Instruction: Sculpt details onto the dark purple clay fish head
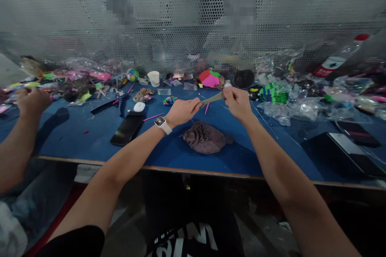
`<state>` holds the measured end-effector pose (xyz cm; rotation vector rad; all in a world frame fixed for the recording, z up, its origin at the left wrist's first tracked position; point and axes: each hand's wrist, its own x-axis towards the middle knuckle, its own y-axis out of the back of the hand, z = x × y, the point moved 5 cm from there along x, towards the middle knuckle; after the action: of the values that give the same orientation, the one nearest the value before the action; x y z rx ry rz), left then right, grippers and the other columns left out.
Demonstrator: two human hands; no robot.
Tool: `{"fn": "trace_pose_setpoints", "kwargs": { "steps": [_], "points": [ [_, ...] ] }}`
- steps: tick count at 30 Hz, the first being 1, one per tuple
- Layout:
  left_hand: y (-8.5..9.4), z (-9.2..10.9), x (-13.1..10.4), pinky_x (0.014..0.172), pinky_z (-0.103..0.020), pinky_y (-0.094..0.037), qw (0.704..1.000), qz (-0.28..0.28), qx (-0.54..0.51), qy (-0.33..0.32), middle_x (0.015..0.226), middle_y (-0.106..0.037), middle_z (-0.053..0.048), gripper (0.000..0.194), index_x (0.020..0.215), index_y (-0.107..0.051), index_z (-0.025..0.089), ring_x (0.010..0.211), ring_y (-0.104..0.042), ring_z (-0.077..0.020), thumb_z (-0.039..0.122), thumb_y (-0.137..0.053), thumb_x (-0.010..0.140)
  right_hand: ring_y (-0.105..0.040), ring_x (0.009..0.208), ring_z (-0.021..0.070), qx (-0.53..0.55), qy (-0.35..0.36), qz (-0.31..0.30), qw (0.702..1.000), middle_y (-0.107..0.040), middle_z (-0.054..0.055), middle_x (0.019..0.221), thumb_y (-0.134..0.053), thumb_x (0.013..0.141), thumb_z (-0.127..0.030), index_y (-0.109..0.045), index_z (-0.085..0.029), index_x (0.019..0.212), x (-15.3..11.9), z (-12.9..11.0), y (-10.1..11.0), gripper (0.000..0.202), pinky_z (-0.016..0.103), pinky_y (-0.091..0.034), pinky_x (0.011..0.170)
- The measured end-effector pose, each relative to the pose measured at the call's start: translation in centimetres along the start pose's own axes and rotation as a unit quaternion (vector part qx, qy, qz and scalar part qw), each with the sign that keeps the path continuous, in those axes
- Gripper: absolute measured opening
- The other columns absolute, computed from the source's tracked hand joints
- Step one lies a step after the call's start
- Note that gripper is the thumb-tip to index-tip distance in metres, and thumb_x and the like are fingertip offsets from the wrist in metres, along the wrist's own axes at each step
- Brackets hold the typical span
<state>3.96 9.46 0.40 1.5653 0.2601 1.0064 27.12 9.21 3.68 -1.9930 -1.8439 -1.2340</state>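
Observation:
A strip of olive-green, clay-like material (212,99) is stretched in the air between my two hands. My left hand (184,111), with a white watch (163,125) at the wrist, is closed on its left end. Its right end is pinched in my right hand (237,102). Below them on the blue table lies a flat, brownish-purple fish-shaped piece (205,137) with dark marks on its surface; neither hand touches it. A thin pink stick (206,108) lies behind the strip.
Left of my hands are a black phone (128,128), a white oval case (139,107) and scissors (121,105). Plastic bags (283,110), a bottle (334,62) and a dark box (334,152) are at right. Another person's hand (32,100) is at far left.

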Motion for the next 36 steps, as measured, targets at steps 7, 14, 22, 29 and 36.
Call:
{"fn": "trace_pose_setpoints", "kwargs": {
  "steps": [7, 14, 22, 29, 36],
  "points": [
    [-1.1, -1.4, 0.0, 0.071, -0.033, -0.04, 0.991, 0.038, -0.098, 0.089, 0.082, -0.075, -0.005, 0.041, 0.105, -0.065, 0.022, 0.072, -0.071, -0.0217, 0.04, -0.035, 0.126, -0.048, 0.042, 0.0109, 0.24, -0.074, 0.024, 0.968, -0.055, -0.006, 0.06, -0.084, 0.087, -0.09, -0.062, -0.028, 0.086, -0.2, -0.5, -1.4, 0.066, 0.029, -0.036, 0.042],
    [-1.9, -0.1, -0.1, 0.071, -0.032, -0.049, 0.926, 0.064, -0.363, 0.081, 0.068, -0.067, -0.001, 0.07, 0.084, -0.057, 0.024, 0.059, -0.062, -0.0163, 0.072, -0.023, 0.123, -0.063, 0.043, 0.0147, 0.297, -0.131, -0.121, 0.938, -0.075, -0.003, 0.07, -0.096, 0.084, -0.077, -0.064, -0.026, 0.107, -1.8, -0.4, -6.0, 0.064, 0.029, -0.05, 0.042],
    [-1.8, 1.0, -0.5, 0.067, -0.032, -0.052, 0.906, 0.041, -0.419, 0.036, 0.076, -0.07, -0.001, 0.077, 0.115, -0.063, 0.021, 0.064, -0.068, -0.019, 0.095, -0.04, 0.109, -0.071, 0.061, 0.0181, 0.169, -0.021, -0.158, 0.973, -0.076, -0.002, 0.078, -0.094, 0.09, -0.057, -0.074, -0.025, 0.12, -2.3, -1.0, -5.3, 0.048, 0.034, -0.058, 0.061],
    [-1.3, 0.7, -0.2, 0.072, -0.032, -0.056, 0.931, 0.027, -0.363, 0.031, 0.076, -0.07, -0.001, 0.069, 0.11, -0.059, 0.023, 0.066, -0.069, -0.0188, 0.086, -0.034, 0.115, -0.065, 0.061, 0.0178, 0.039, 0.01, -0.089, 0.995, -0.073, -0.003, 0.075, -0.086, 0.088, -0.044, -0.078, -0.025, 0.126, -2.1, -0.9, -4.6, 0.043, 0.034, -0.053, 0.064],
    [-0.6, 0.4, -0.1, 0.069, -0.032, -0.053, 0.926, 0.035, -0.377, 0.009, 0.072, -0.067, 0.001, 0.065, 0.101, -0.059, 0.023, 0.058, -0.064, -0.0173, 0.08, -0.033, 0.118, -0.066, 0.064, 0.0209, -0.083, 0.048, -0.083, 0.992, -0.08, 0.002, 0.086, -0.078, 0.097, -0.05, -0.072, -0.027, 0.115, -2.1, -1.4, -4.5, 0.03, 0.037, -0.05, 0.07]
  ]
}}
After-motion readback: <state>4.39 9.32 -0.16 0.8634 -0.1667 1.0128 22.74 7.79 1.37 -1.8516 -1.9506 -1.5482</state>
